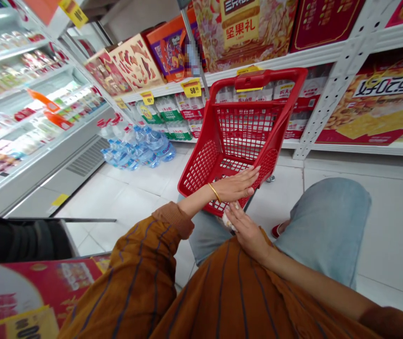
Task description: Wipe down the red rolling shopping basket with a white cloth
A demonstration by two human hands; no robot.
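Note:
A red plastic shopping basket (201,172) is tilted away from me, its near edge against my knees in light blue jeans (328,226); its handle (270,76) stands up at the far side. The basket looks empty. My left hand (237,186), with a gold bangle at the wrist, lies flat on the basket's near rim, fingers stretched out. My right hand (248,231) sits just below it, fingers extended against the basket's lower edge. A small whitish thing (227,220) shows partly under those fingers; I cannot make out what it is.
White shelves with large red gift boxes (374,103) and bottled drinks (173,117) run behind the basket. Packs of water bottles (138,146) lie on the tiled floor. An open chiller (28,108) lines the left. Another person's dark sleeve (11,238) and red boxes (35,287) are at lower left.

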